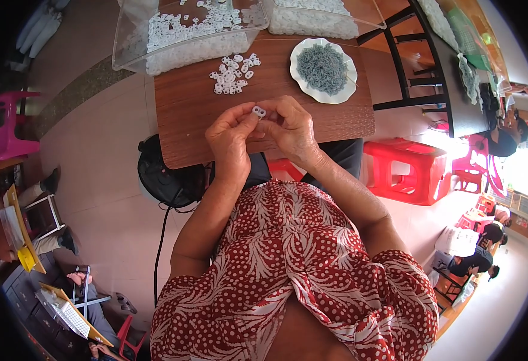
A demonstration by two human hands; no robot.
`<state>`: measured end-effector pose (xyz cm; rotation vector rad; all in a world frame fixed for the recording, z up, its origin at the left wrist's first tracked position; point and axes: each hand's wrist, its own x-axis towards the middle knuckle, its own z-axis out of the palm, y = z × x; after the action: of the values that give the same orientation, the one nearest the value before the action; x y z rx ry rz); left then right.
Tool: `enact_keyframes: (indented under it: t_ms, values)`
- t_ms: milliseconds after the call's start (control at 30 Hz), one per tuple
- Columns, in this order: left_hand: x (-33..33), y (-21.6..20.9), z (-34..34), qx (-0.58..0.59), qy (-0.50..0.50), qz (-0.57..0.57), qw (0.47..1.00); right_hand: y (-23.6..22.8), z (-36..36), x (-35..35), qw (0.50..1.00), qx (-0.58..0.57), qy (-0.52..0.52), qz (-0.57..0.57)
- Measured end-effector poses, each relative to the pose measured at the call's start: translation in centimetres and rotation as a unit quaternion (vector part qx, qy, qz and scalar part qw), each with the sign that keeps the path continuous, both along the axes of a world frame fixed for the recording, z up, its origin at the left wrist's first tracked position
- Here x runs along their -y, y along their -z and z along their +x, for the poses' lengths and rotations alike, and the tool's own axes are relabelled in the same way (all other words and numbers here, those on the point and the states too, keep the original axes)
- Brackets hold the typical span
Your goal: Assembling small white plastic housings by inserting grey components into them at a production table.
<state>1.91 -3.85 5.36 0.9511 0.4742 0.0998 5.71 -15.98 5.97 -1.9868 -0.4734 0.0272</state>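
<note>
Over the near part of the brown wooden table point(185, 120), my two hands meet at the fingertips. Thumb and forefinger of my left hand point(231, 141) pinch a small white plastic piece with two round holes point(259, 112). My right hand point(294, 132) is closed in a pinch right beside that piece; whatever its fingertips hold is too small to make out. Ahead of my left hand lies a loose pile of similar white pieces point(235, 75). Beyond my right hand, a white scalloped plate point(331, 99) carries a heap of small grey-blue pieces point(322, 69).
Two clear plastic bins, one at the far left point(132, 60) and another beside it point(315, 24), hold many white pieces. A red stool point(408, 171) stands right of the table, near a black-framed table point(456, 90). A black bag point(170, 180) sits below the left edge. Other people point(477, 262) sit far off.
</note>
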Motion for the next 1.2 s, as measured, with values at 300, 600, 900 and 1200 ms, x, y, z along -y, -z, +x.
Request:
enact_keyframes:
  t_ms: [300,600,900,1200]
  values:
    - [-0.3,0.7,-0.2,0.042,0.020,0.031,0.998,0.3,-0.1,0.2,0.990,-0.099,0.008,0.098]
    - [0.1,0.0,-0.5,0.065,0.019,0.097,0.993,-0.7,-0.8,-0.2,0.983,-0.132,0.026,0.129]
    - [0.3,-0.5,-0.7,0.065,0.017,0.078,0.995,-0.8,-1.0,0.2,0.975,-0.155,0.016,0.160]
    - [0.8,-0.1,-1.0,0.133,-0.010,0.155,0.979,-1.0,-1.8,-0.7,0.961,-0.160,0.045,0.222]
